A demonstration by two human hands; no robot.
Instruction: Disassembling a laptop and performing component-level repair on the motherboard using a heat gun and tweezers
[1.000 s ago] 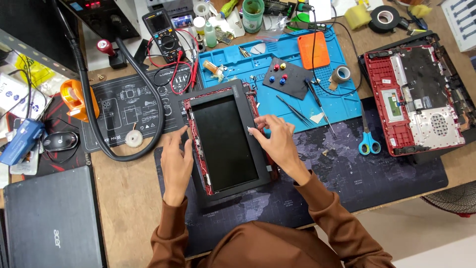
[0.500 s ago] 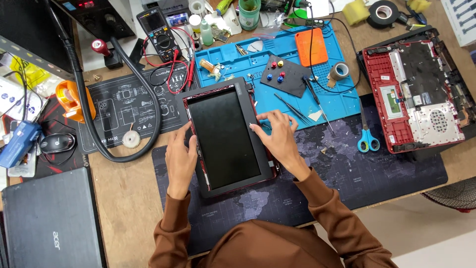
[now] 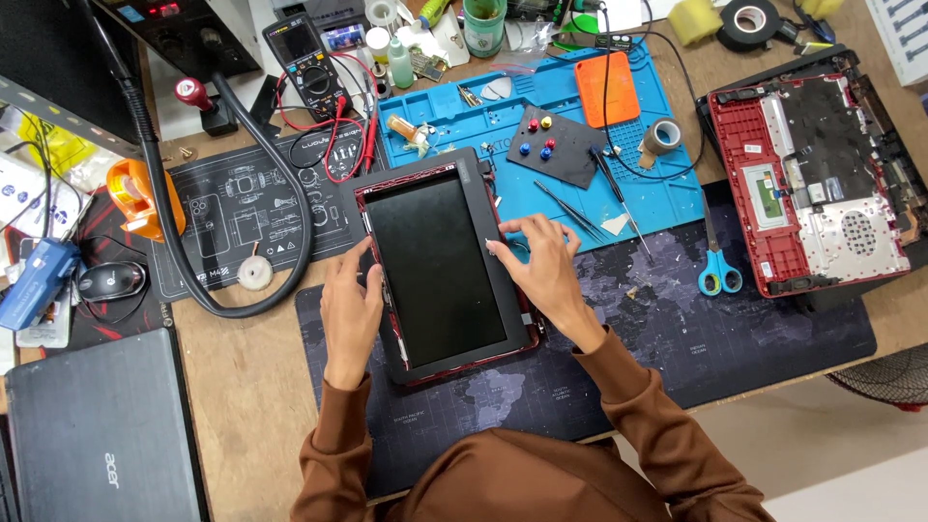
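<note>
Both hands grip a laptop screen panel on a dark desk mat.

The dark desk mat carries the laptop screen panel, lying tilted with its red-edged frame exposed. The left hand clasps its left edge, fingers curled on the bezel; the right hand presses fingertips on the right edge. The opened red laptop base lies well apart to the right, blue-handled scissors between.

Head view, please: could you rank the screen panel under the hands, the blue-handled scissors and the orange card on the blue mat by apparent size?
1. Screen panel, by far the largest.
2. Orange card.
3. Blue-handled scissors, longer but slimmer than the card, so that ranking is unsure.
</note>
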